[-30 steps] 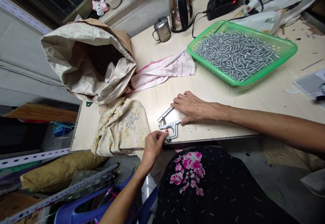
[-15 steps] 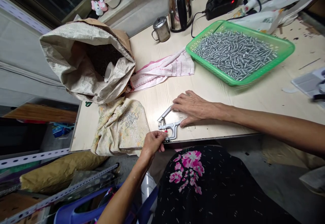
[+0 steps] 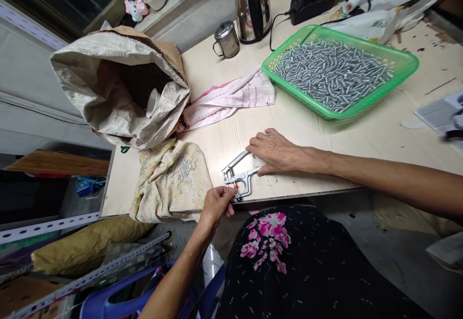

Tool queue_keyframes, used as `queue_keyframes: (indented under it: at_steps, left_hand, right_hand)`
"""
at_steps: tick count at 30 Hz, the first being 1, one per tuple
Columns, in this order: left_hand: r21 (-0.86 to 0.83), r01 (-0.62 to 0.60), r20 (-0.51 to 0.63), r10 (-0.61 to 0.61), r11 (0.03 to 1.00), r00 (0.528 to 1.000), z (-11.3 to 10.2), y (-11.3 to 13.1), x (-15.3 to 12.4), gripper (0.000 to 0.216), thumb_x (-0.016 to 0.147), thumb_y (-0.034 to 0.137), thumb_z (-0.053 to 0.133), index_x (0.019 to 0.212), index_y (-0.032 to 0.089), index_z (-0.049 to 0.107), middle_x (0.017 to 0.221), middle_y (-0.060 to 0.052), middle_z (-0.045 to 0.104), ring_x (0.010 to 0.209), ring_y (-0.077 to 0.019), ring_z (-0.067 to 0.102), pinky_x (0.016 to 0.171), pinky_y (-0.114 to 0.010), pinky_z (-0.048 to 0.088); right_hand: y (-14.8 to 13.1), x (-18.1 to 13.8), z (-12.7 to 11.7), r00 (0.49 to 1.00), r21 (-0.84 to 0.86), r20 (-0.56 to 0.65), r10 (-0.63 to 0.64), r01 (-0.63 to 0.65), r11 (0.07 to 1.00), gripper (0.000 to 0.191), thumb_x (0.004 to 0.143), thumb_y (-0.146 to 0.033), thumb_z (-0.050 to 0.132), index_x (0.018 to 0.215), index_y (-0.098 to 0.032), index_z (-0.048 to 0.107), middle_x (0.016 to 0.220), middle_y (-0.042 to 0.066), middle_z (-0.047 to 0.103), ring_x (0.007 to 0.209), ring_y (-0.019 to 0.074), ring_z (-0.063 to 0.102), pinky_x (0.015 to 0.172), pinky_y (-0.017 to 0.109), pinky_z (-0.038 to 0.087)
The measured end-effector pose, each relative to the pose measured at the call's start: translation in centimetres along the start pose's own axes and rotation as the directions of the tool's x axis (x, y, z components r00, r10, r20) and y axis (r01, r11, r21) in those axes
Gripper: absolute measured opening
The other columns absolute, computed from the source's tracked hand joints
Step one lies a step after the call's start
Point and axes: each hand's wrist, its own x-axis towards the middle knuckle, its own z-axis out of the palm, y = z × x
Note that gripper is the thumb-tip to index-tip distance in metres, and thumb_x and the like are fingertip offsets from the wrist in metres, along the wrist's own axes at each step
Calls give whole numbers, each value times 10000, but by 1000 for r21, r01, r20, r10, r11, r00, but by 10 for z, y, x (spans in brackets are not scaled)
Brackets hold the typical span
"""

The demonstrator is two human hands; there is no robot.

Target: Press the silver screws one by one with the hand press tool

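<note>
Snap-fastener pliers (image 3: 245,179) with grey metal handles, a spring and a red part at the jaw lie at the table's front edge. My right hand (image 3: 269,151) is wrapped round their two handles, which stand spread apart. At the jaw end, my left hand (image 3: 218,202) pinches with thumb and forefinger; what sits between the fingertips is too small to make out. Left of the pliers, a patterned yellowish cloth (image 3: 159,189) bears a small heap of short metal pieces (image 3: 186,168).
A green basket (image 3: 340,115) full of short ridged metal pieces stands at the back right. An open woven sack (image 3: 83,75) with a white cup (image 3: 153,102) inside leans at left. Behind are a pink-white towel (image 3: 235,96), a metal mug (image 3: 227,42) and a kettle (image 3: 253,10).
The view has shifted slightly. The pliers' handles look a little further apart at my right hand. My left hand keeps its pinch at the jaw.
</note>
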Motion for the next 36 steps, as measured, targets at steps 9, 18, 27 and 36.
queue_keyframes:
  at_steps: [9, 18, 27, 36]
  left_hand:
    - [714, -529, -36, 779, 459, 626, 28, 27, 1, 490, 870, 317, 666, 1305, 150, 514, 1290, -157, 588, 1175, -279, 550, 981, -421, 487]
    - [764, -585, 207, 757, 271, 620, 28, 54, 34, 684, 840, 245, 688, 1419, 112, 349, 1407, -192, 481, 1288, -338, 429, 1049, -511, 418]
    - [654, -696, 292, 750, 296, 593, 23, 59, 44, 347, 865, 322, 675, 1176, 186, 600, 1021, -67, 628, 966, -242, 518, 834, -369, 494]
    - [726, -639, 248, 769, 255, 589, 34, 51, 35, 202, 932, 299, 569, 1052, 162, 656, 913, -75, 659, 891, -237, 550, 772, -371, 519]
  right_hand:
    - [-5, -2, -4, 999, -31, 52, -16, 17, 999, 513, 757, -556, 735, 1018, -132, 612, 1048, 114, 630, 988, 281, 522, 878, 400, 330]
    - [-5, -15, -15, 992, 39, 116, 43, -48, 998, 542, 717, -426, 802, 1097, -103, 591, 1035, 126, 626, 954, 271, 540, 805, 357, 406]
    - [-14, -27, -1, 992, 169, 95, 87, -103, 980, 181, 893, -270, 637, 996, -122, 633, 984, 115, 631, 933, 235, 552, 766, 330, 397]
    - [-22, -31, 14, 996, 176, 4, 94, -93, 980, 208, 972, -203, 463, 843, -152, 618, 838, 67, 620, 794, 181, 519, 701, 310, 346]
